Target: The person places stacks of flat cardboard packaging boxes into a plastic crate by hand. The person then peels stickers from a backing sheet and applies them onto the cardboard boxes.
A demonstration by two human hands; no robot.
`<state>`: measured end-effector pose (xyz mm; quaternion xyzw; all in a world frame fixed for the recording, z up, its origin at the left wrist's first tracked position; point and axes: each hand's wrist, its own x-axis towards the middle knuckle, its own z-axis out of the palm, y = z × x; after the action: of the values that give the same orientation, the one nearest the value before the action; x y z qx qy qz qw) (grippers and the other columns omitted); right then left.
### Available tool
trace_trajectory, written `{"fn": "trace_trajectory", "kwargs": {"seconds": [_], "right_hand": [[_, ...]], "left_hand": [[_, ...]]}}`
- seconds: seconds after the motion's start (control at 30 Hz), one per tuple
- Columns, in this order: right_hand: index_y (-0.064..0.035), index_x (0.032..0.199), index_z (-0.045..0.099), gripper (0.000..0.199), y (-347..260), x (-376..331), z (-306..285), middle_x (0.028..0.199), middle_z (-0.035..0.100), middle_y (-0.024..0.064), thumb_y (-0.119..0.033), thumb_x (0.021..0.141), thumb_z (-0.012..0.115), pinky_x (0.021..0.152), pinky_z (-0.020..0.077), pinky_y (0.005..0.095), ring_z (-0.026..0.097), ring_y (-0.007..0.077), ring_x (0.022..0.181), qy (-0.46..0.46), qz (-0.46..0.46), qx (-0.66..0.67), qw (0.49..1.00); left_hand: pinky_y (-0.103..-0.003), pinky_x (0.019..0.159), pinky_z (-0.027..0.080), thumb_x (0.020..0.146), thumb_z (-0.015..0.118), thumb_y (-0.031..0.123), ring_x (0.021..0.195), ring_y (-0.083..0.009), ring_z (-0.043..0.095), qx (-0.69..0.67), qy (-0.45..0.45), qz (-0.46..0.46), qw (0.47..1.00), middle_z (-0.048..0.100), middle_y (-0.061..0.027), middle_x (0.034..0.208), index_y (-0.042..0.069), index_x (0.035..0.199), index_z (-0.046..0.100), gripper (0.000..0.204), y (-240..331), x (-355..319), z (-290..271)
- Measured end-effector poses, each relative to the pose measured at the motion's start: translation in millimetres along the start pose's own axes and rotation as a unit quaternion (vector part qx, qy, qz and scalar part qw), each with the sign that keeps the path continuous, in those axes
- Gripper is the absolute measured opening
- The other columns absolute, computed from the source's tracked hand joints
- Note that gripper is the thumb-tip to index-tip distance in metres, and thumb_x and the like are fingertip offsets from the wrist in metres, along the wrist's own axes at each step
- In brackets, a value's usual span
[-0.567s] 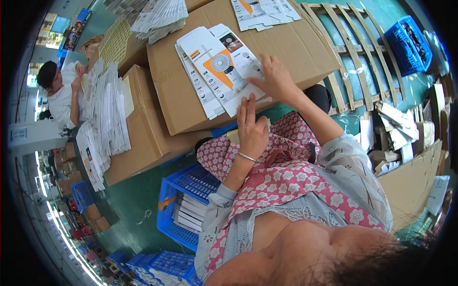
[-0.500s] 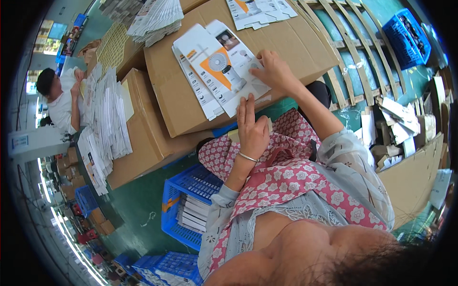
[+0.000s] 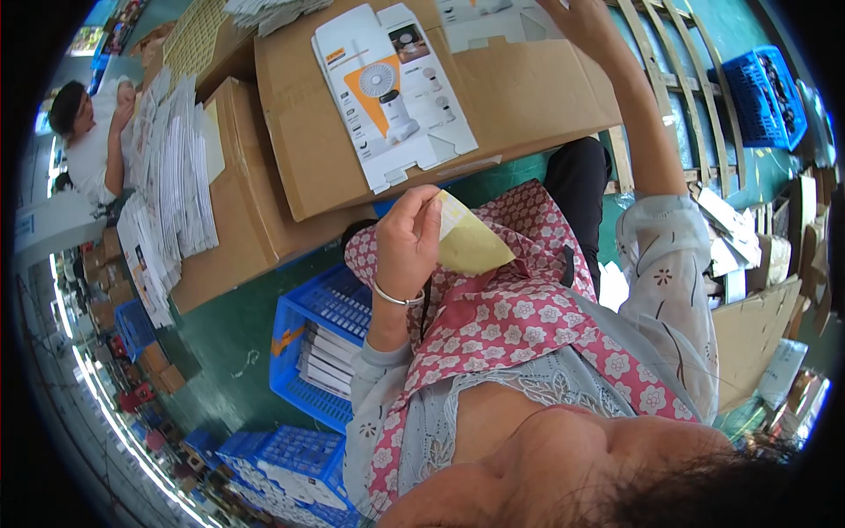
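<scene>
The left hand (image 3: 407, 245) curls, fingers (image 3: 429, 222) pinched together, while the right hand (image 3: 578, 25) extends forward on an outstretched arm (image 3: 650, 128).

a flattened white card carton (image 3: 409, 110), printed with an orange panel and a fan, lies flat on the brown cardboard box (image 3: 519, 97), tabbed end near its close edge. a thin pale-yellow sheet (image 3: 475, 244), whitish at its upper corner, hangs tilted and slightly curved, pinched in the left hand (image 3: 410, 239).
</scene>
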<state>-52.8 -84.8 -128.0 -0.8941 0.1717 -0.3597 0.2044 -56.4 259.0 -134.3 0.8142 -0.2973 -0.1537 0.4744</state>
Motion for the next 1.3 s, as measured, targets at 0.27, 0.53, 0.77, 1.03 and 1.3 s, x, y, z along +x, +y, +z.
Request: {"fn": "trace_trajectory", "kwargs": {"seconds": [0.27,0.53,0.77,1.03,1.3], "right_hand": [[0.0025,0.107,0.056,0.023,-116,-131,-6,0.092,0.062,0.0039,-0.016,0.093,0.059,0.074,0.0464,0.0239,0.055,0.0082,0.086,-0.415,0.151,0.447,0.778],[0.0030,0.095,0.058,0.014,-132,-150,8,0.074,0.055,0.0078,-0.010,0.090,0.061,0.060,0.0425,0.0251,0.050,0.0086,0.067,-0.360,0.172,0.496,0.772],[-0.0050,0.096,0.062,0.027,-145,-156,8,0.093,0.057,0.0086,0.003,0.072,0.069,0.071,0.0435,0.0359,0.055,0.0277,0.084,-0.118,-0.056,0.304,0.944],[-0.0038,0.093,0.062,0.026,-152,-161,13,0.088,0.057,0.0080,0.002,0.069,0.072,0.070,0.0436,0.0352,0.055,0.0261,0.080,-0.116,-0.065,0.288,0.948],[-0.0028,0.091,0.062,0.026,-153,-157,10,0.088,0.058,0.0084,0.003,0.069,0.074,0.067,0.0453,0.0329,0.055,0.0249,0.080,-0.147,-0.093,0.278,0.945]], "left_hand": [[-0.027,0.061,0.050,0.085,0.063,0.004,0.071,-0.0175,0.067,-0.054,-0.025,-0.045,0.997,0.067,-0.0123,0.079,0.002,0.102,0.058,0.018,7,4,5],[-0.024,0.066,0.048,0.084,0.067,0.006,0.072,-0.0116,0.062,-0.147,-0.004,-0.070,0.987,0.065,-0.0078,0.080,-0.001,0.094,0.066,0.013,-8,-18,-7],[-0.024,0.063,0.046,0.083,0.066,0.003,0.068,-0.0112,0.059,-0.094,0.040,-0.067,0.993,0.062,-0.0066,0.076,-0.001,0.097,0.068,0.015,-3,-18,-8],[-0.024,0.062,0.047,0.081,0.066,-0.003,0.069,-0.0138,0.060,-0.089,0.044,0.002,0.995,0.063,-0.0085,0.077,-0.003,0.097,0.067,0.016,-4,-21,-6],[-0.025,0.058,0.047,0.079,0.066,-0.005,0.067,-0.0166,0.060,-0.054,0.059,0.056,0.995,0.062,-0.0090,0.079,-0.002,0.095,0.068,0.017,-5,-22,-7]]}}
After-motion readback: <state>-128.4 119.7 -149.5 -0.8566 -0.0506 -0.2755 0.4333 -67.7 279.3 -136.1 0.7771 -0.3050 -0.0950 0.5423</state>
